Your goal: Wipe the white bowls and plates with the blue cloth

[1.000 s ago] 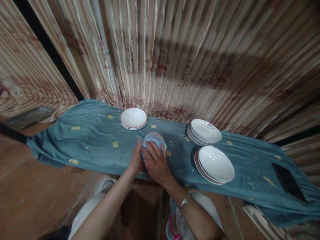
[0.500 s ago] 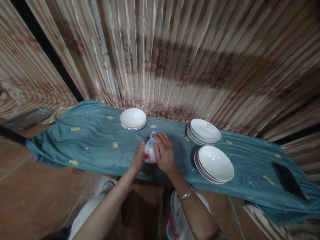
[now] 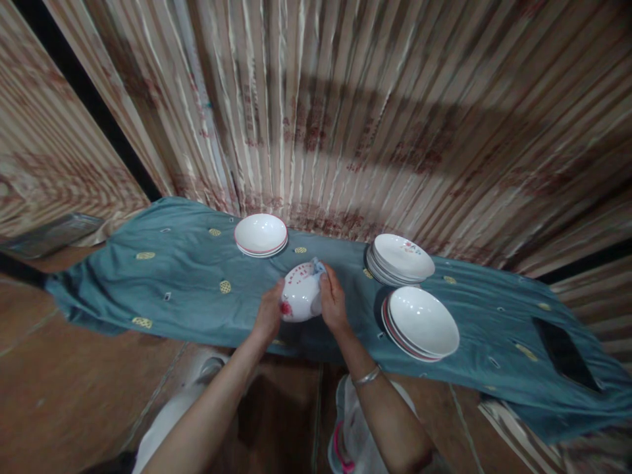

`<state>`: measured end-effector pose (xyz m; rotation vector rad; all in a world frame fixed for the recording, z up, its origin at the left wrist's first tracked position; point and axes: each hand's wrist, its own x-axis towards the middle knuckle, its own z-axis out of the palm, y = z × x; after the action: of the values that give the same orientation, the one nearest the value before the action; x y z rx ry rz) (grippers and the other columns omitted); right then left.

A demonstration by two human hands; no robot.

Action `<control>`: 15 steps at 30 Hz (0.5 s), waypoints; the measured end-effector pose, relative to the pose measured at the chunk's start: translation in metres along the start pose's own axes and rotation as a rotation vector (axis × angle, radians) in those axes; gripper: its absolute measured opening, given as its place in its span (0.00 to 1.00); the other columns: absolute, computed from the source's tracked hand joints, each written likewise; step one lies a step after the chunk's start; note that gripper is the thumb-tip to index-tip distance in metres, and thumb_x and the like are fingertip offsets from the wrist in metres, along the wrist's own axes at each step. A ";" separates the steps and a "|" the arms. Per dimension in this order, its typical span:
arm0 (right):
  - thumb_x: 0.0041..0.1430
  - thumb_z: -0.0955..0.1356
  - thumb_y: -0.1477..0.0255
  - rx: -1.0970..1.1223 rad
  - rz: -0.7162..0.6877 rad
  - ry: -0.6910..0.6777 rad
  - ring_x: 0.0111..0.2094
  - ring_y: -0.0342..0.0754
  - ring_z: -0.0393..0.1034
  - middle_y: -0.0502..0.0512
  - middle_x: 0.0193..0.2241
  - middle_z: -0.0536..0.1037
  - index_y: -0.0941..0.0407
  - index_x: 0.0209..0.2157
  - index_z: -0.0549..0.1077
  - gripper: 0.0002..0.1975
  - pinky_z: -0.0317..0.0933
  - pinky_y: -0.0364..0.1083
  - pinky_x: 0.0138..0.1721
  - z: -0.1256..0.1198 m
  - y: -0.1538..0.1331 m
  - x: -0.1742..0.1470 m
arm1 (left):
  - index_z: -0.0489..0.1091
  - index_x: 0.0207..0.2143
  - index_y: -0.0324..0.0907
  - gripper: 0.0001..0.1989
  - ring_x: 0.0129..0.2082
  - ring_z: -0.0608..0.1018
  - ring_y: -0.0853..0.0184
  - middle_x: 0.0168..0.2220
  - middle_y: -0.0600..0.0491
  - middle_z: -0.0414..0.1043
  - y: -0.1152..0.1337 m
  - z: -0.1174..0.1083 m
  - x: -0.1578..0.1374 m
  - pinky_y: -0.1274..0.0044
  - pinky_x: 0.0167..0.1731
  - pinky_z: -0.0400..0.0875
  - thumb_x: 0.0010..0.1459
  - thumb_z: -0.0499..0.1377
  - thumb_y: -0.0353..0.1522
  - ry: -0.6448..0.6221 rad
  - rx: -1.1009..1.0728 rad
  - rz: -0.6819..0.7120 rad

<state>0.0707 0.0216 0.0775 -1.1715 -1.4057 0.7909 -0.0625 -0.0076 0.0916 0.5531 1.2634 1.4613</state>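
Observation:
Between my two hands is a white bowl with red flowers and red marks on its outside, its underside turned toward me. My left hand grips its left edge. On the right rim, my right hand is closed on a light blue cloth, pressing it against the bowl. Part of the cloth is hidden by the fingers. The bowl is over the front part of the table.
A teal cloth covers the long table. Behind the bowl stands a small stack of red-rimmed bowls. To the right are a stack of flowered plates and a stack of larger bowls. A black phone-like slab lies far right.
My right hand has slid with the cloth from the top of the bowl to its right rim. More of the bowl's outside shows now. My left hand keeps its hold.

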 end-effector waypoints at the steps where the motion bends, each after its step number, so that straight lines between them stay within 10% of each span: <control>1: 0.65 0.57 0.60 0.025 0.025 0.012 0.54 0.48 0.67 0.56 0.53 0.74 0.55 0.54 0.69 0.22 0.57 0.50 0.58 0.001 0.003 0.000 | 0.76 0.23 0.40 0.13 0.34 0.79 0.57 0.25 0.47 0.78 0.000 0.000 0.001 0.71 0.38 0.71 0.52 0.62 0.40 -0.022 -0.041 -0.005; 15: 0.63 0.57 0.53 0.170 0.265 0.069 0.58 0.50 0.63 0.61 0.57 0.70 0.58 0.59 0.64 0.31 0.53 0.51 0.60 0.025 0.035 -0.015 | 0.73 0.38 0.34 0.15 0.40 0.81 0.60 0.32 0.46 0.80 0.005 0.004 0.000 0.70 0.47 0.71 0.64 0.50 0.34 0.083 -0.344 -0.178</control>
<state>0.0528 0.0207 0.0355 -1.2537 -1.1162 1.0251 -0.0612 -0.0057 0.0970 0.1485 1.0626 1.5188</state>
